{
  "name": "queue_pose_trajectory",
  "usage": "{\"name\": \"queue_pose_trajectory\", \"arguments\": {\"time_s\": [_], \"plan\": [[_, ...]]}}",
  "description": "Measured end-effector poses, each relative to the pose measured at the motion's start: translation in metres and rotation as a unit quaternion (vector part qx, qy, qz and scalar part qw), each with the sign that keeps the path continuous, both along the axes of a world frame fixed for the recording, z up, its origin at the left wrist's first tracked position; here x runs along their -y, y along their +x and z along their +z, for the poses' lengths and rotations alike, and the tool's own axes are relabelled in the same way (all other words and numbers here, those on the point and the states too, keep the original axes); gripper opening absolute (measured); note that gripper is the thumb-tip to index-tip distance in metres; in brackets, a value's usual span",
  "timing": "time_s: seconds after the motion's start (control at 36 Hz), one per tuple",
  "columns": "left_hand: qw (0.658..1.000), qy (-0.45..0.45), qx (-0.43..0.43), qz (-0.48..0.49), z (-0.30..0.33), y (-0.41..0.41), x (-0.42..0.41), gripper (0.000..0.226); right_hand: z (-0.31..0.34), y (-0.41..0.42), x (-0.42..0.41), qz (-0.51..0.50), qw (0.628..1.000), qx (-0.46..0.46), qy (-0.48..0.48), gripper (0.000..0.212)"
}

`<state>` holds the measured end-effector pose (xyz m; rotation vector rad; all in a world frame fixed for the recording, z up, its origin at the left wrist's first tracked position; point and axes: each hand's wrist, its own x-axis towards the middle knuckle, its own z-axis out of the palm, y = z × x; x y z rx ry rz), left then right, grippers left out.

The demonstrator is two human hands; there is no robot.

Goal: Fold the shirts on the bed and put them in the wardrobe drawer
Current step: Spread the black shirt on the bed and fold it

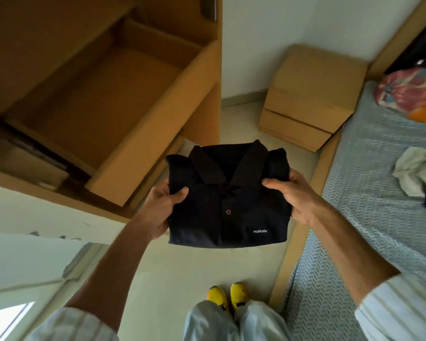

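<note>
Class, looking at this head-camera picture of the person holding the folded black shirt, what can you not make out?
- Black shirt: its underside, and how its sleeves are folded.
- Open drawer: blurred, near-left corner hidden by the wardrobe frame.
- Clothes on the bed: cut off by the right edge, so their number is unknown.

A pale, glossy floor [197, 262] runs up the middle of the frame to plain white walls [268, 33] at the top, lit by soft daylight. At upper left stands wooden wardrobe furniture [22, 57] in a tan finish. At upper right of centre, a low two-drawer bedside cabinet [312, 94] of the same wood sits against the wall, just beside a wooden bed frame [295, 242] that edges the right side. A blue-grey patterned bedspread [369, 205] covers the mattress, with a multicoloured pillow [408, 92] at upper right. At lower left, a white-framed window [8, 318] shows bright light.
</note>
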<state>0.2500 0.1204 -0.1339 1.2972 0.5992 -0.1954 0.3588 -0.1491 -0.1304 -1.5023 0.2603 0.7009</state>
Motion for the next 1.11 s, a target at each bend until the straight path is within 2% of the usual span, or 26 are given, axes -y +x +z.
{"name": "queue_pose_trajectory", "arguments": {"time_s": [0.14,0.25,0.44,0.58,0.69,0.83,0.92,0.97,1.03,1.11], "plan": [[1.0,-0.004,0.023,0.0,0.087,-0.003,-0.01,0.04,0.089,0.007,-0.016,0.017,1.0,0.002,-0.009,0.032],[1.0,-0.005,0.025,0.005,0.131,-0.007,-0.019,0.041,0.139,0.014,-0.027,0.057,0.998,-0.001,-0.004,0.033],[0.998,-0.005,0.035,0.049,0.162,0.002,-0.035,0.039,0.181,0.043,-0.048,0.119,0.993,0.005,-0.003,0.035],[0.997,-0.001,0.037,0.062,0.165,0.021,-0.06,0.054,0.192,0.079,-0.078,0.158,0.987,0.008,-0.016,0.043],[0.992,-0.014,0.019,0.122,0.16,0.044,-0.079,0.057,0.192,0.122,-0.114,0.205,0.978,0.015,-0.027,0.049],[0.974,0.01,0.037,0.224,0.153,0.08,-0.116,0.058,0.192,0.197,-0.19,0.303,0.953,-0.006,-0.005,0.041],[0.959,0.039,0.018,0.281,0.156,0.096,-0.13,0.054,0.184,0.235,-0.232,0.384,0.923,-0.008,-0.004,0.053],[0.948,0.07,0.005,0.311,0.156,0.104,-0.137,0.053,0.179,0.255,-0.257,0.441,0.897,-0.004,-0.011,0.055],[0.938,0.075,-0.014,0.339,0.156,0.11,-0.149,0.053,0.172,0.274,-0.286,0.477,0.878,-0.021,-0.017,0.05],[0.918,0.086,-0.044,0.385,0.154,0.115,-0.167,0.055,0.161,0.288,-0.327,0.521,0.853,-0.025,-0.024,0.063]]}}
